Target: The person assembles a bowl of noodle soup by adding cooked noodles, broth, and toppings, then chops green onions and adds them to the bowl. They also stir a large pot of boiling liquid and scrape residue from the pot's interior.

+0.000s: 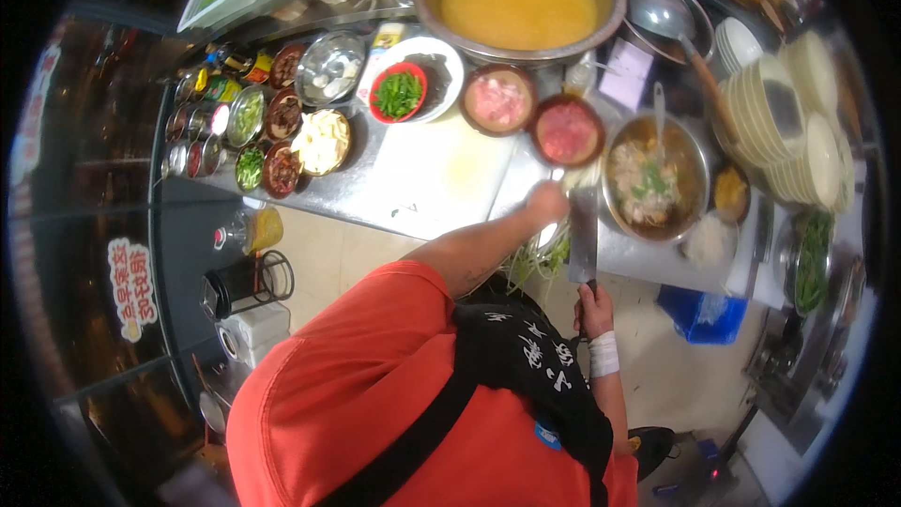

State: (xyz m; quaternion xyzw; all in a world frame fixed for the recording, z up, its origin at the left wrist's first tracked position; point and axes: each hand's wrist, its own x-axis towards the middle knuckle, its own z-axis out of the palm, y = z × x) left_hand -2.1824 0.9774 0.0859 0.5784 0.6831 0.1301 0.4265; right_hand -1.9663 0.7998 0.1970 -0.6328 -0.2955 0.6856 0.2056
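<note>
My right hand (596, 311), its wrist wrapped in a white bandage, grips the handle of a cleaver (583, 236). The broad blade points away from me over the counter's front edge. My left hand (547, 203) is blurred and curled just left of the blade; whether it holds anything is unclear. Thin green leafy stems (545, 253) hang at the counter edge below it. Pale strands (584, 174) lie beyond the blade tip. Left of my hands is a white cutting board (433, 176). A steel bowl of meat topped with chopped greens (644, 179) stands to the right, a spoon in it.
A large pot of yellow broth (521, 3) stands at the back. Bowls of raw meat (569, 130) are in front of it. Several ingredient bowls (322, 142) crowd the left end. Stacked bowls (760, 109) rise at right. A blue bin (704, 315) sits below the counter.
</note>
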